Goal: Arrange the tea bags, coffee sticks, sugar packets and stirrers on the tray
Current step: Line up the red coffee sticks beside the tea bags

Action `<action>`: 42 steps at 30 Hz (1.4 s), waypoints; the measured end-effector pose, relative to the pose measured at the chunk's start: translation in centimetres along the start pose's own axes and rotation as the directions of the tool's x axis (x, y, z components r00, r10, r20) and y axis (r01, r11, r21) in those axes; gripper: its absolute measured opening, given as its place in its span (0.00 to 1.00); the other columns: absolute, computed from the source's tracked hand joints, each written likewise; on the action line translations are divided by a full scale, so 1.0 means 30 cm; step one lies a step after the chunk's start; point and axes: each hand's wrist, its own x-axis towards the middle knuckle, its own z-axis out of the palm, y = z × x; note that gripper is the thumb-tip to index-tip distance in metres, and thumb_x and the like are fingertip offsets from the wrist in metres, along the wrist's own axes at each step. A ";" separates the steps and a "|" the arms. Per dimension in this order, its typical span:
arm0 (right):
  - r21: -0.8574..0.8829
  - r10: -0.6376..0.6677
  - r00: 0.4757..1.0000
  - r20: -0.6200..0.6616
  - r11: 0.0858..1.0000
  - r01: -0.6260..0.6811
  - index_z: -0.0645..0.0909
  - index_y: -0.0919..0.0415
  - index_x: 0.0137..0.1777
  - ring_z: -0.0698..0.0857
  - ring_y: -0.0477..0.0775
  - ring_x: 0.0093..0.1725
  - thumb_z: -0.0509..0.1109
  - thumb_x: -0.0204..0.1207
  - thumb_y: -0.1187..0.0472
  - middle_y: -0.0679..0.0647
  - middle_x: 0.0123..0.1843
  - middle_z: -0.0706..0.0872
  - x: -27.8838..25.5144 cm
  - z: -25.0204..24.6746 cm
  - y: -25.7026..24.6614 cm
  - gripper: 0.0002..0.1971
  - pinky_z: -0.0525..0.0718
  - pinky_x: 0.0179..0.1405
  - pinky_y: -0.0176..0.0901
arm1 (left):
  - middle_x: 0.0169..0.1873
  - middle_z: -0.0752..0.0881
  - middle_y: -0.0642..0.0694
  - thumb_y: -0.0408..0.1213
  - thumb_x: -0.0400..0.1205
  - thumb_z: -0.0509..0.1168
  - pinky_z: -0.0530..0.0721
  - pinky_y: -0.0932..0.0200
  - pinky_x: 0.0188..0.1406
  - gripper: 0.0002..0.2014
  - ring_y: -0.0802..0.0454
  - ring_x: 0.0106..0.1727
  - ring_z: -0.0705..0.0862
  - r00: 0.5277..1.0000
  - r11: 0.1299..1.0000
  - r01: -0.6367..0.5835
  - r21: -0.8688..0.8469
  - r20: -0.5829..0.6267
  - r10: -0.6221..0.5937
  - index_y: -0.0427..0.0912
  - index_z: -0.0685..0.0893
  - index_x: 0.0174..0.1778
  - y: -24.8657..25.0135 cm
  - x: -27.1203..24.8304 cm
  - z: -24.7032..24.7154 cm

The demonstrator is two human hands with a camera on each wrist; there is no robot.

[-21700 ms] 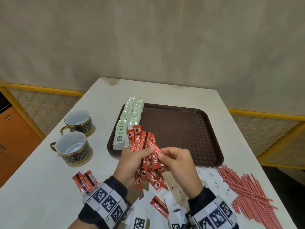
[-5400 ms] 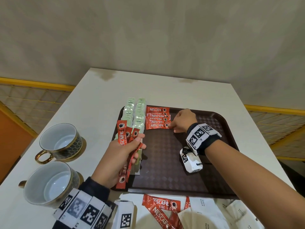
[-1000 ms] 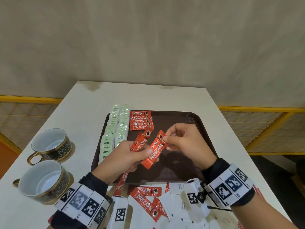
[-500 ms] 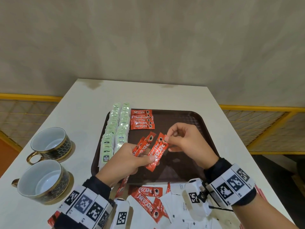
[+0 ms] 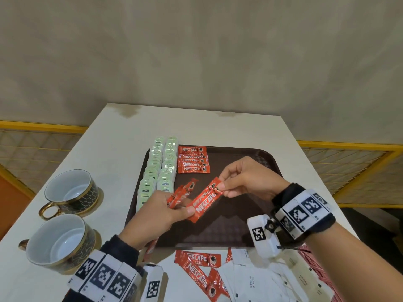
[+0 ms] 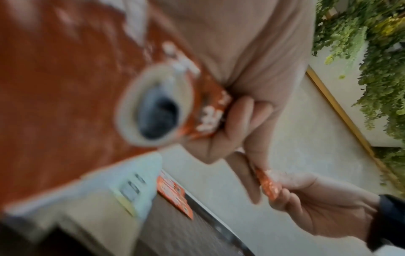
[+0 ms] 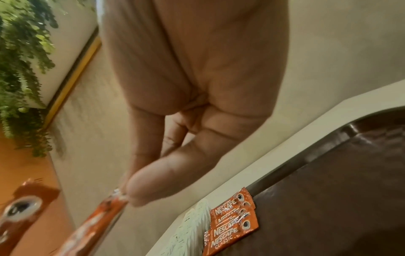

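Pinching the far end of one red coffee stick (image 5: 205, 201) between thumb and forefinger, the right hand (image 5: 246, 182) holds it above the brown tray (image 5: 250, 234), its other fingers curled loosely behind. The left hand (image 5: 157, 214) has its thumb pressed on the near end of that same stick, and its fingers are closed round a small bundle of further coffee sticks (image 5: 181, 194) that fans out toward the tray's far left corner. On the tray, two rows of pale green tea bags (image 5: 159, 171) run along its left edge, and just right of them, at the far side, lies a neat stack of coffee sticks (image 5: 193, 160). Off the tray's near edge, on the white table (image 5: 117, 149), lie loose coffee sticks (image 5: 196, 271) and white sugar packets (image 5: 257, 280). Red stirrers (image 5: 314, 264) show at the tray's near right. Two cups (image 5: 65, 216) stand left of the tray.
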 end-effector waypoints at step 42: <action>-0.912 -0.219 0.973 -0.078 0.410 0.019 0.83 0.67 0.57 0.85 0.61 0.56 0.66 0.78 0.71 0.61 0.58 0.84 0.414 0.192 0.066 0.10 0.85 0.58 0.53 | 0.25 0.66 0.51 0.43 0.84 0.61 0.68 0.70 0.14 0.14 0.60 0.21 0.64 0.975 0.656 0.025 -0.754 -0.125 -0.181 0.34 0.81 0.51 -0.068 0.035 -0.193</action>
